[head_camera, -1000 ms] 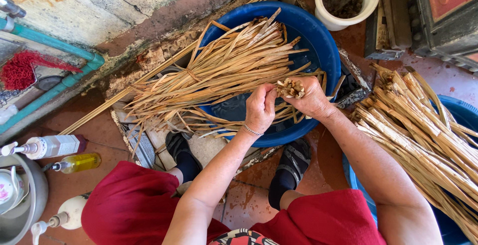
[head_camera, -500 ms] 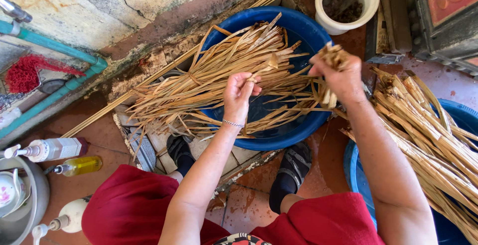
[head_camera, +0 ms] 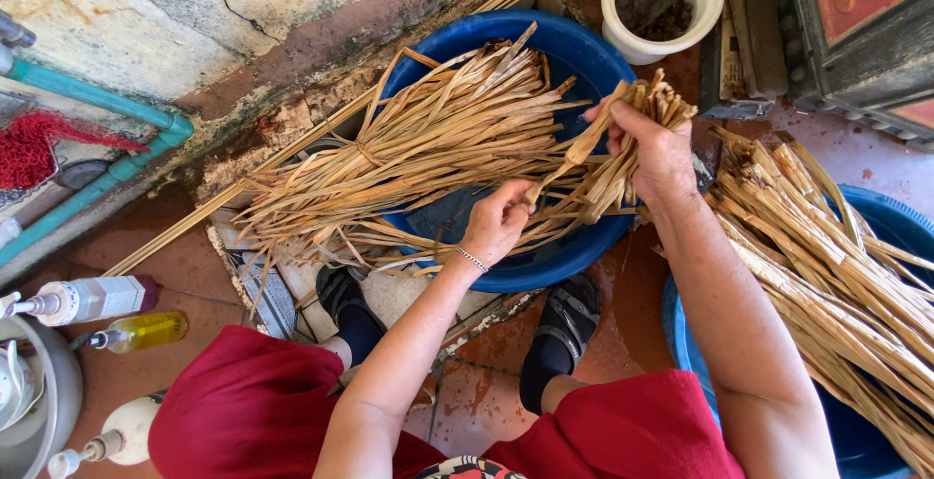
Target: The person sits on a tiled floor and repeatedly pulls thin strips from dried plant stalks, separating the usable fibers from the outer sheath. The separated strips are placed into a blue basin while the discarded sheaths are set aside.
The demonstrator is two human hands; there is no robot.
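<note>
- Left hand (head_camera: 498,221): over the near rim of the blue tub (head_camera: 574,46), fingers curled shut around the lower end of a leaf strip (head_camera: 574,153); thin bracelet on the wrist.
- Right hand (head_camera: 657,153): raised over the tub's right edge, fingers closed on a small bunch (head_camera: 654,100) of dry strips, their cut ends fanning up past the thumb; the strip runs slanting from this hand down to the left one.
- Leaf bundle (head_camera: 428,158): tan dried strips lying across the tub, tips spilling over its left rim toward the wall.
- Tub: round, dark water showing under the bundle, just in front of the sandals (head_camera: 569,314).
- Second bundle (head_camera: 827,265): same material, laid over another blue basin (head_camera: 890,216) at right, well apart from the hands.
- White pot (head_camera: 664,2): beyond the tub, dark contents inside.
- Long canes (head_camera: 292,163): lying along the wall foot, behind the tub.
- Bottles (head_camera: 107,314): at left on the floor, one white with spray top, one yellow.
- Green pipe (head_camera: 107,139): along the wall, upper left.
- Red skirt (head_camera: 263,411): covers the knees at bottom.
</note>
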